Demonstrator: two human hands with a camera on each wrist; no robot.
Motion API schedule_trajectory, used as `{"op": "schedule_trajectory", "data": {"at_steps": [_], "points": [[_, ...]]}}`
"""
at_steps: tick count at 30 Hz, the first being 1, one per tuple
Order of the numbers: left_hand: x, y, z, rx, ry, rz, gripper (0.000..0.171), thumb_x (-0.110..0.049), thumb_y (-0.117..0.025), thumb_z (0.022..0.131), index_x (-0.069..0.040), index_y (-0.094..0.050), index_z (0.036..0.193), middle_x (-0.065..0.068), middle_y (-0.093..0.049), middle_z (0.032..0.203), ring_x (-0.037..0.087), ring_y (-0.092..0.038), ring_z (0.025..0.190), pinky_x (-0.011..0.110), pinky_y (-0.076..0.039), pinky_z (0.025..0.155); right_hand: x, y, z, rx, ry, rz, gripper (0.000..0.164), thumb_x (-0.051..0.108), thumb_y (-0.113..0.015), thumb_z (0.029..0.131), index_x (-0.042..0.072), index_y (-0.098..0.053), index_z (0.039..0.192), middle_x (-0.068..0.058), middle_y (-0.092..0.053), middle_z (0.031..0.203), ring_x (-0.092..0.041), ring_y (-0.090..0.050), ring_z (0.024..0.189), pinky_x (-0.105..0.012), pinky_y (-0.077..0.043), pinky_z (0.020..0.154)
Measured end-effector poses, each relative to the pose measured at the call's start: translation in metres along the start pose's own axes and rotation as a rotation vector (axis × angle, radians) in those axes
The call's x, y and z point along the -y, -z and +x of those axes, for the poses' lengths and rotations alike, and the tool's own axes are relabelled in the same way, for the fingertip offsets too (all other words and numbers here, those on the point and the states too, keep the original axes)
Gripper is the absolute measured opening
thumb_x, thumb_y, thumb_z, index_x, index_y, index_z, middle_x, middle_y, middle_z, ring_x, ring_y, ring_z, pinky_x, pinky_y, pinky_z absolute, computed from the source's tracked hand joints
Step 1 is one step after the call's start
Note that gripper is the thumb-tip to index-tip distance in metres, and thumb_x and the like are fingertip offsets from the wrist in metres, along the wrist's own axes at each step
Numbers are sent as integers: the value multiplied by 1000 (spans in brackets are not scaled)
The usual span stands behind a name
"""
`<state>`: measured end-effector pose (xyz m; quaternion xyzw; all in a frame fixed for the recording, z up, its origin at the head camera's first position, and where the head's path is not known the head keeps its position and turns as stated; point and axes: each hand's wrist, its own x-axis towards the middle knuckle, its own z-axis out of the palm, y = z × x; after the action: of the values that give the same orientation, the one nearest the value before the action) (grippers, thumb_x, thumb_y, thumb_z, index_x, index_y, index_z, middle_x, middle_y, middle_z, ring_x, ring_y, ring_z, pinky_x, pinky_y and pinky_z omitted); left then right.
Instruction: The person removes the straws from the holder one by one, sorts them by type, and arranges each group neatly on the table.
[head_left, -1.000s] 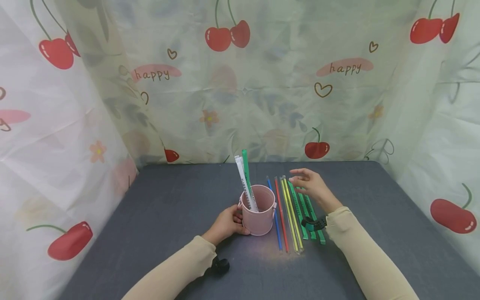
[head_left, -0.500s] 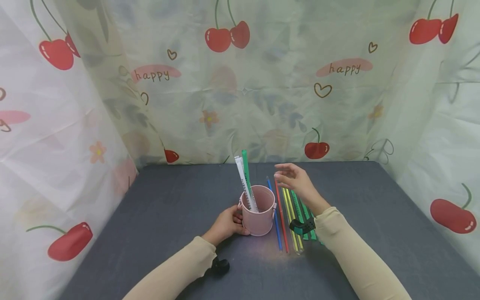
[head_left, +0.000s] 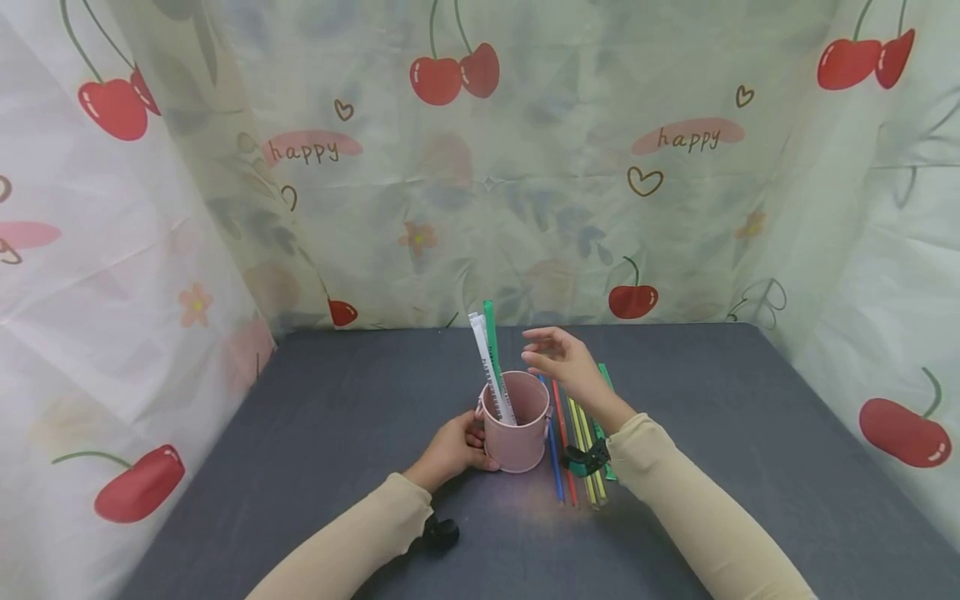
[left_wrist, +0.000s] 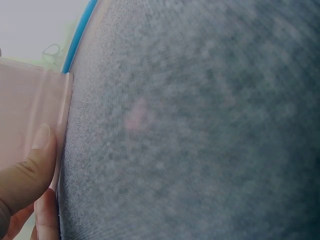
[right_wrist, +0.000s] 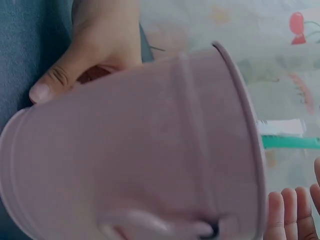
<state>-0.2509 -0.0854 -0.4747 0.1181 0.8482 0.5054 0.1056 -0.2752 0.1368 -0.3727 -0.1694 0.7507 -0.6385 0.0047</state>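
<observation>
A small pink bucket [head_left: 516, 446] stands upright on the dark table, a narrow white stick [head_left: 489, 367] and a green stick [head_left: 491, 333] poking out of its top. Both look like slim printed wrappers. My left hand [head_left: 452, 450] grips the bucket low on its left side; in the left wrist view its thumb [left_wrist: 37, 160] lies along the pink wall. My right hand [head_left: 566, 367] hovers behind and right of the bucket rim, fingers loosely extended and holding nothing. Its fingertips [right_wrist: 290, 215] show beyond the rim in the right wrist view.
Right of the bucket lie a blue stick [head_left: 556, 467], a red stick [head_left: 572, 487] and yellow sticks [head_left: 591, 479] in clear wrap. Green sticks [head_left: 605, 379] lie farther right, partly hidden by my right arm. A cherry-print curtain [head_left: 480, 208] surrounds the table.
My right hand has moved left from above the green sticks, past the yellow and red ones, toward the bucket. My left hand and the bucket have stayed in place.
</observation>
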Motion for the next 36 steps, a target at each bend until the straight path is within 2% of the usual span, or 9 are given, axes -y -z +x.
{"op": "schedule_trajectory", "data": {"at_steps": [5, 9, 12, 25, 36], "points": [[0, 0, 0, 4, -1, 6, 59, -6, -89, 66, -2, -57, 115, 10, -63, 97, 16, -61, 82, 31, -55, 72, -1, -10, 3, 7, 6, -10, 40, 13, -66, 92, 2, -54, 129, -22, -58, 117, -15, -63, 92, -43, -54, 89], [1, 0, 2, 5, 0, 8, 59, -7, -89, 65, -2, -57, 115, 9, -63, 96, 16, -60, 83, 31, -55, 72, -1, -17, 6, 8, 3, -17, 40, 12, -66, 92, 2, -55, 129, -21, -58, 117, -30, -64, 100, -43, -53, 89], [2, 0, 3, 8, 2, 7, 60, -7, -89, 65, -2, -57, 116, 9, -63, 97, 17, -60, 83, 32, -55, 72, -1, -22, 9, 13, -6, -32, 41, 13, -66, 92, 2, -54, 129, -22, -58, 118, -36, -62, 106, -42, -53, 89], [4, 0, 5, 10, 18, 15, 59, -8, -89, 66, -4, -57, 115, 8, -63, 96, 16, -60, 82, 32, -54, 72, 1, -36, 13, -13, -16, -123, 41, 12, -68, 90, 5, -55, 128, -19, -59, 119, -34, -61, 110, -40, -53, 87], [3, 0, 3, 15, 21, 19, 61, -9, -89, 67, -3, -57, 118, 9, -63, 97, 17, -59, 83, 33, -55, 74, -2, -41, 18, -32, -30, -181, 36, 8, -70, 88, 5, -58, 122, -16, -62, 112, -32, -64, 104, -38, -54, 84]]}}
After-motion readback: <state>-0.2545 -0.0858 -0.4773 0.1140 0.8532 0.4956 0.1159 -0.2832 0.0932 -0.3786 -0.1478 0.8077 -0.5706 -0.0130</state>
